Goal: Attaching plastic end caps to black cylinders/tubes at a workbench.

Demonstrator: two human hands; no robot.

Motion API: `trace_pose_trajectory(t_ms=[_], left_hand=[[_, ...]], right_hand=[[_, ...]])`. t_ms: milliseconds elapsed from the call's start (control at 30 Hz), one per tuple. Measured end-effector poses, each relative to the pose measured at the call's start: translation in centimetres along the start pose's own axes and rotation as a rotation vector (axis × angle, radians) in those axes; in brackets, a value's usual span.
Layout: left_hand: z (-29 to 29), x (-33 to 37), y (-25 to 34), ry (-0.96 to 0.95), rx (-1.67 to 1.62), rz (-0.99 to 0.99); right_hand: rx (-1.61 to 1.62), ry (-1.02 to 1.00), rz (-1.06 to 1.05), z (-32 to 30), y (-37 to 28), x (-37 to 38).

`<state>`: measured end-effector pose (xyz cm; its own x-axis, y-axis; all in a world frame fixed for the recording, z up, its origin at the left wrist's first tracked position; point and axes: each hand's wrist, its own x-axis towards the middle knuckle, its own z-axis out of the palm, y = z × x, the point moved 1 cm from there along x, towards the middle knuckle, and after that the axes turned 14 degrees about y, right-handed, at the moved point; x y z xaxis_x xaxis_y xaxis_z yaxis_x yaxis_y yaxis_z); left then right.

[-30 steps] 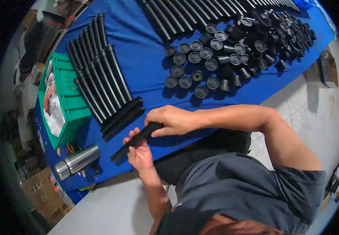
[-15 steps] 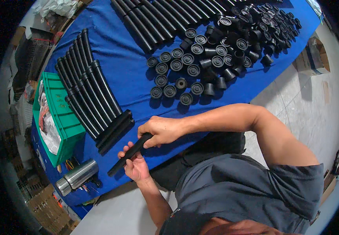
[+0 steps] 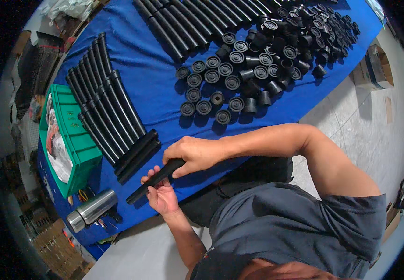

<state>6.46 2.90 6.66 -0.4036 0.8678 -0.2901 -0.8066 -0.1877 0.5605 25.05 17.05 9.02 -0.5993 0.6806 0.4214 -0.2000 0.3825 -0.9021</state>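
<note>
Both my hands hold one black tube point(image 3: 142, 190) slantwise above the blue cloth near the table's front edge. My right hand point(image 3: 193, 155) is wrapped over its upper right end, which the fingers hide. Lower down, my left hand point(image 3: 162, 193) grips the middle between thumb and fingers, palm turned up. The tube's free end points down to the left. Just beyond lie two short-looking black tubes point(image 3: 137, 156) side by side, against the ends of a neat row of black tubes point(image 3: 111, 116). Several round black caps point(image 3: 223, 116) with ringed faces are scattered farther off.
A green crate point(image 3: 78, 140) with plastic bags inside stands at the left. Near the left front corner lies a steel flask point(image 3: 92, 210) beside small tools. More black tubes point(image 3: 197, 23) fill the far side of the blue cloth point(image 3: 146, 88). A cardboard box point(image 3: 375, 70) sits on the floor at right.
The tube's free end has shifted slightly up and left, with both hands still on it. My left hand has moved a little along with it. Nothing else has clearly moved.
</note>
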Motion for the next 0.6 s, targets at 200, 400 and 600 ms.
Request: trace_pose_trajectory(t_ms=[200, 400, 600], left_hand=[[-0.2, 0.1, 0.0, -0.007, 0.004, -0.026], [0.1, -0.1, 0.0, -0.043, 0.008, -0.022], [-0.2, 0.0, 0.0, 0.004, 0.021, -0.018]], right_hand=[[0.125, -0.194, 0.39, -0.6, -0.6, 0.3], [0.071, -0.27, 0.393, -0.9, -1.1, 0.7], [-0.087, 0.065, -0.173, 0.2, 0.3, -0.1]])
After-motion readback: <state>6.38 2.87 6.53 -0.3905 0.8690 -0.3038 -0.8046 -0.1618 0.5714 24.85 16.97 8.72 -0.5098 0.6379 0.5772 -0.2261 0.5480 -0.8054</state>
